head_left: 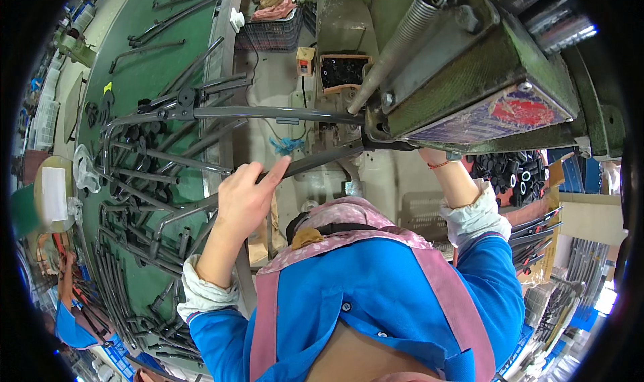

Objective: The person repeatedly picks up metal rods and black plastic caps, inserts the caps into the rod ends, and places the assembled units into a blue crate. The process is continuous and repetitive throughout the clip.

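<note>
A dark, bent metal tube frame (268, 113) reaches from the green table into the machine in front of me. My left hand (245, 195) grips its lower tube, with the index finger stretched along it. The tube ends run in at the lower edge of the green press-like machine (483, 103). My right hand (433, 156) is at the underside of that machine, near the far end of the lower tube. The machine hides its fingers; mostly the wrist, with a red cord, shows.
On the left, a green table (181, 10) carries many loose dark tubes and frames. Beyond the frame stand a box of small black parts (342, 72) and a black crate (272, 33). Black rings and caps (513, 174) lie at the right. A coil spring (416, 20) rises on the machine.
</note>
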Demonstrator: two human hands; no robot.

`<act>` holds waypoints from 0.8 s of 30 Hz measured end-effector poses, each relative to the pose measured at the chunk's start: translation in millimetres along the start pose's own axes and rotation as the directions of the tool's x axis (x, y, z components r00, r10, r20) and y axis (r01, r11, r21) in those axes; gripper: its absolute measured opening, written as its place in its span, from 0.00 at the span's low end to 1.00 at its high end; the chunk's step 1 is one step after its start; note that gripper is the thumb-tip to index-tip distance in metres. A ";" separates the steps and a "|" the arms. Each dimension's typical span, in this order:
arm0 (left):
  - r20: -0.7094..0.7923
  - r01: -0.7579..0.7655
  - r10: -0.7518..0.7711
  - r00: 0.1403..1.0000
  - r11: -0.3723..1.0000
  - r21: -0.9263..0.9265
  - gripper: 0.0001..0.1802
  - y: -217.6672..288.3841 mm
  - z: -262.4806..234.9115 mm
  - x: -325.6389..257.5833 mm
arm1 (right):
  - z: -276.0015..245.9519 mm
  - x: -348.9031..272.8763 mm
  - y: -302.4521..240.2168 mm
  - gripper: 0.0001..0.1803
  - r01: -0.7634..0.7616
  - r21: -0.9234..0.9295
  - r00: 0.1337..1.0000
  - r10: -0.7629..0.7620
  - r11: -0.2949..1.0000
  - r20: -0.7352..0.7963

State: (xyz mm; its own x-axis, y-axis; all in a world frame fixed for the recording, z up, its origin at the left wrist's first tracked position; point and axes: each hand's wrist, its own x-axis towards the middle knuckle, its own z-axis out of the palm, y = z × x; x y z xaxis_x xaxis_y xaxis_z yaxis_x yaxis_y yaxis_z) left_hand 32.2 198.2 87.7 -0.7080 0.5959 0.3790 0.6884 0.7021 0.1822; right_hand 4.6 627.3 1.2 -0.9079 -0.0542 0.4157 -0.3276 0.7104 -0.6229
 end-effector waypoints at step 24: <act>-0.046 -0.091 0.094 0.995 0.994 0.056 0.28 -7.9 17.3 12.5 | -7.2 2.7 -10.5 0.21 0.017 0.018 0.999 -0.017 1.000 0.041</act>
State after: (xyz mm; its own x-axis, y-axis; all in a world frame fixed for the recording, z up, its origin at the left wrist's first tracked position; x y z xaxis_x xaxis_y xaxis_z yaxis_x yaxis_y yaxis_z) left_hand 15.2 206.9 75.2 -0.6324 0.6402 0.4361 0.7400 0.6657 0.0959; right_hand 7.4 624.7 13.7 -0.9121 -0.0952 0.3988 -0.3472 0.6967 -0.6277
